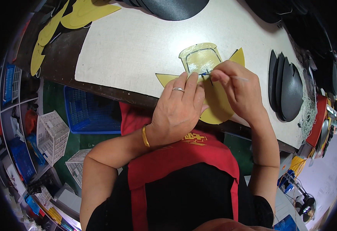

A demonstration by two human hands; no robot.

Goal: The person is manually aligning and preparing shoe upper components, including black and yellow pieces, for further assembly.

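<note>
As hands overlap cutout, black pieces, basket

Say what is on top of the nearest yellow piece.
The left hand rests on the yellow piece; the right hand holds a slim tool over it. Whatever lies under the hands is covered.

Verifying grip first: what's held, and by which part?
The right hand pinches a thin stick partway along its shaft; the left hand lies on the yellow piece.

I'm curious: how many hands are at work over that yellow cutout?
2. The left hand lies with its fingers across the yellow cutout; the right hand, beside it, pinches a thin tool over the same piece. No others show.
</note>
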